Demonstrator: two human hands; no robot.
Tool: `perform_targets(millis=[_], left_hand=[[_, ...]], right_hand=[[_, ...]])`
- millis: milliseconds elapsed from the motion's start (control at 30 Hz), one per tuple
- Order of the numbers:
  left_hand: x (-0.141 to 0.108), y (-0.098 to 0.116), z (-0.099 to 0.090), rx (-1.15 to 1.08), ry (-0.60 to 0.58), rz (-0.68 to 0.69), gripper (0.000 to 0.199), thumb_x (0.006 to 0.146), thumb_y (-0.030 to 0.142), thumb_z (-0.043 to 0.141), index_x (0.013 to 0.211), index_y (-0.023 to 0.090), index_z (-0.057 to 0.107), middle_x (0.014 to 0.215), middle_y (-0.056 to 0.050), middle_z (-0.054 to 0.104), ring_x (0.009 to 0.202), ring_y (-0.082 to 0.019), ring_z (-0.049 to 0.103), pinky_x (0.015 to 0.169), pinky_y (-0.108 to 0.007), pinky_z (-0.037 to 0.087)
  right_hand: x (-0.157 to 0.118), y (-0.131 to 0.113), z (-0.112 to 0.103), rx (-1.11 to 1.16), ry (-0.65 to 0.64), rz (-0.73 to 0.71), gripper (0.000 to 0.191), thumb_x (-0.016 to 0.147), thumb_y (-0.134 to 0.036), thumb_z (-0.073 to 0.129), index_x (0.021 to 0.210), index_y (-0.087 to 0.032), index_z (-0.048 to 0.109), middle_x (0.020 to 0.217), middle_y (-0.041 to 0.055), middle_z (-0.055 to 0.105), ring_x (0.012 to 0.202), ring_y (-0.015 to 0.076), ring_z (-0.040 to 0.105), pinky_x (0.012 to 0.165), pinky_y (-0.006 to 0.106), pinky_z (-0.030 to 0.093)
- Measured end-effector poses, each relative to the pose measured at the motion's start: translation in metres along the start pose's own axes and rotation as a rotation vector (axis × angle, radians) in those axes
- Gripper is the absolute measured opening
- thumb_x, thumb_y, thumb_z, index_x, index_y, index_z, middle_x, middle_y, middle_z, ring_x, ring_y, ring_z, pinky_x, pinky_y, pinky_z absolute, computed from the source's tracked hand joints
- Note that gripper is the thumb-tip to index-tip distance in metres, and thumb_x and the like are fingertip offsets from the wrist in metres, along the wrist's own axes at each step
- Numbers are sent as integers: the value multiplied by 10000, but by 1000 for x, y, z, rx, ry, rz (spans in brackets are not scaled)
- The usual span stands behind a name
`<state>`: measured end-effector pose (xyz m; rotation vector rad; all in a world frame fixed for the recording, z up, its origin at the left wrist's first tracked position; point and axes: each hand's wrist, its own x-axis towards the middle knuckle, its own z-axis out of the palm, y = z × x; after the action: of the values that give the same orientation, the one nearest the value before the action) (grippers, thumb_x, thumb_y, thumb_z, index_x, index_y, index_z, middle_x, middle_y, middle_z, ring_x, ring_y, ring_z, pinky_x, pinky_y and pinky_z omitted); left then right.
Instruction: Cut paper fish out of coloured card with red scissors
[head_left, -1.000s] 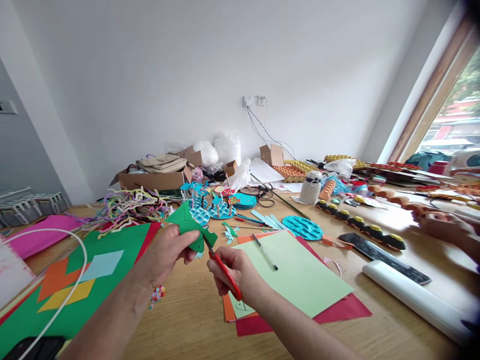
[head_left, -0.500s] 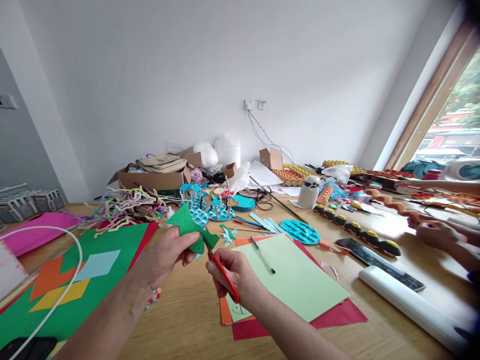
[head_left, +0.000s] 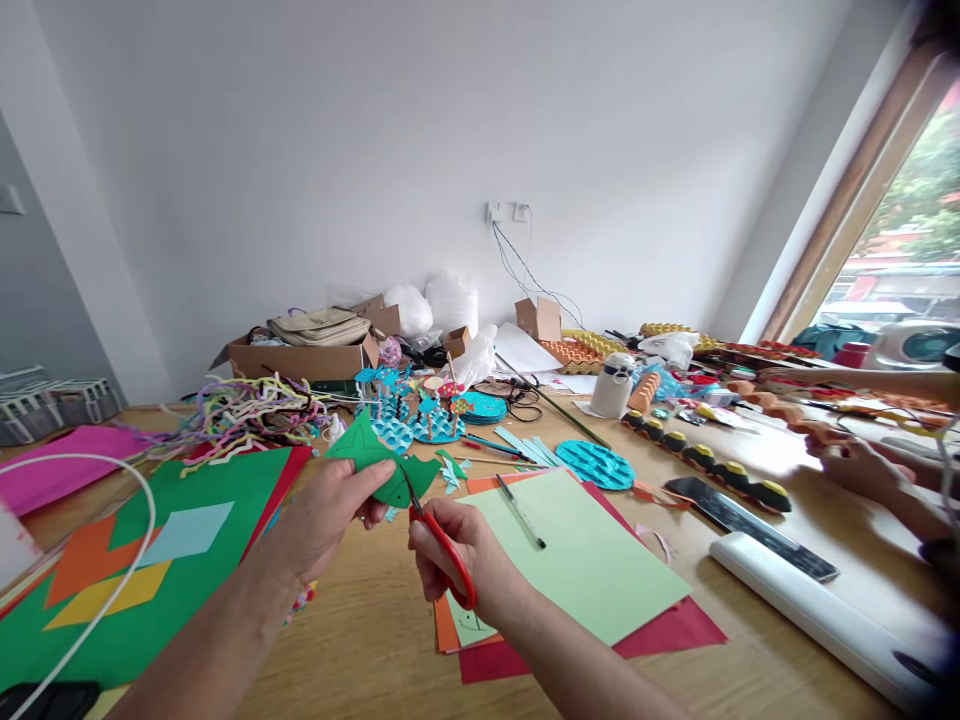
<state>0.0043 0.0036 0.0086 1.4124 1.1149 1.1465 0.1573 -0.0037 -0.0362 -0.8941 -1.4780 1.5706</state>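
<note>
Green paper piece [head_left: 366, 445] – raised above the middle of the surface [head_left: 360, 620], jagged at the edges, dark drawn lines on it. Left hand [head_left: 341, 510] pinches it, thumb on top, fingers beneath. Right hand [head_left: 457, 550] closed round the red handles of the scissors [head_left: 466, 588]; blades point up at the paper's right part. How far the blades are parted, cannot tell.

Just beyond: small paper scraps [head_left: 450, 473] on the surface. Right of the right hand, a light green sheet [head_left: 585, 560] with a pen [head_left: 521, 512] lying on it; a dark red sheet [head_left: 682, 640] and an orange sheet [head_left: 446, 625] show from beneath.

Toward the near left corner, a large green sheet [head_left: 187, 600] bears orange, yellow and pale blue pieces. Farther back, a tangle of fuzzy stems [head_left: 259, 415]; a cardboard box [head_left: 300, 360] at the far edge, by the wall.

Toward the right edge: blue disc [head_left: 595, 465], black-and-yellow strip [head_left: 705, 460], dark flat slab [head_left: 750, 525], long white bar [head_left: 810, 610]. Another person's hand [head_left: 855, 465] beyond these.
</note>
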Motion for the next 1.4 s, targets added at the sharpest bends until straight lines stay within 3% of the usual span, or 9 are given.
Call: perform_targets(millis=[267, 533, 867, 1400], left_hand=[[-1, -2, 6, -16, 8, 43, 285, 735, 394, 568, 559, 174, 526, 468, 50, 488, 457, -92, 411, 454, -216, 349], [-1, -2, 8, -7, 31, 3, 307, 712, 408, 578, 521, 174, 522, 457, 46, 483, 463, -94, 416, 465, -217, 355], [-1, -1, 9, 9, 48, -7, 316, 693, 420, 579, 507, 181, 489, 440, 52, 467, 458, -96, 398, 469, -226, 341], [-2, 0, 9, -5, 28, 15, 281, 708, 402, 575, 547, 182, 512, 470, 49, 482, 472, -104, 409, 472, -229, 344]], right_hand=[[-2, 1, -1, 26, -6, -29, 512, 632, -658, 590, 633, -158, 480, 403, -52, 489, 320, 57, 437, 330, 157, 321], [-1, 3, -2, 27, -7, -43, 512, 627, -660, 595, 639, -162, 476, 400, -56, 481, 319, 60, 428, 335, 168, 332], [-2, -1, 1, -5, 33, -26, 550, 589, -704, 580, 608, -168, 457, 381, -63, 459, 293, 51, 403, 299, 152, 268], [-1, 2, 0, -29, 43, -19, 461, 646, -608, 597, 609, -175, 443, 366, -76, 446, 286, 48, 391, 300, 151, 268]])
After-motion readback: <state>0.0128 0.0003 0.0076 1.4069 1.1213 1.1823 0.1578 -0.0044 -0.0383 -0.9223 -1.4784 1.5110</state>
